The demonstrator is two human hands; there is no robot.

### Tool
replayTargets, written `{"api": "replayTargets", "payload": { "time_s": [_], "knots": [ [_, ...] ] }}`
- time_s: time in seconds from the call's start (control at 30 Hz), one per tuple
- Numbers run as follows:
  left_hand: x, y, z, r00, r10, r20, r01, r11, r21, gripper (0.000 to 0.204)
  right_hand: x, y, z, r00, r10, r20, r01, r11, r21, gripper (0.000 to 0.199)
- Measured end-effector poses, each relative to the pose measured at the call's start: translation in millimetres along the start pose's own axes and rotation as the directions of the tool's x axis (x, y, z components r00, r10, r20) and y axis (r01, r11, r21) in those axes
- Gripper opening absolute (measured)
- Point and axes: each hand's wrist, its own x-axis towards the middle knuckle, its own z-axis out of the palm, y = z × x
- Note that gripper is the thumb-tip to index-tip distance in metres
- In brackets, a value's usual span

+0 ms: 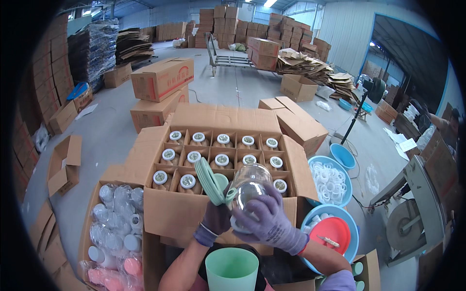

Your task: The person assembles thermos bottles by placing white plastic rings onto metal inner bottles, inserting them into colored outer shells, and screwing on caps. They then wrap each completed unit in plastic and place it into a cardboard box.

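Note:
My right hand (267, 220), in a purple-grey glove, wraps around a clear jar (252, 180) that is tilted over the front edge of a divided carton (213, 213). My left hand (216, 220), also gloved, is closed on a stack of pale green lids (206, 179) beside the jar; its fingers are partly hidden. Behind both hands, the carton's cells hold several jars (222, 160) with white-rimmed tops. A light green cup (232, 269) stands close to my body, below the hands.
Left of the carton, a box (87, 237) holds bagged bottles with white and pink tops. On the right are a blue basin (352, 186) of white rings and another basin (357, 242) bearing a red dish (335, 233). Closed cartons (162, 80) and a flat trolley (233, 61) stand beyond.

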Motion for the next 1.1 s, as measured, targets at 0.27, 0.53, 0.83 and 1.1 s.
{"api": "replayTargets", "payload": {
  "time_s": [0.27,0.53,0.83,1.1],
  "knots": [
    [-102.9,0.3,-10.3,0.922,-0.381,0.069,0.364,0.793,-0.489,0.049,-48.8,-26.2,7.6,0.917,0.394,0.056,-0.337,0.694,0.636,0.053],
    [-169.3,71.3,-34.5,0.705,-0.577,0.413,0.407,-0.148,-0.901,0.081,-68.6,-54.1,29.1,0.679,-0.004,0.734,-0.733,-0.049,0.678,0.063],
    [-144.5,76.5,-59.2,0.612,-0.770,-0.182,0.524,0.567,-0.635,0.039,-54.5,-74.3,37.2,0.628,0.294,0.721,-0.724,0.559,0.403,0.035],
    [-118.2,72.4,-64.9,0.920,-0.157,0.359,0.296,0.878,-0.376,0.050,-109.4,-93.0,38.1,0.480,0.524,0.704,-0.603,-0.386,0.698,0.037]
  ]
}}
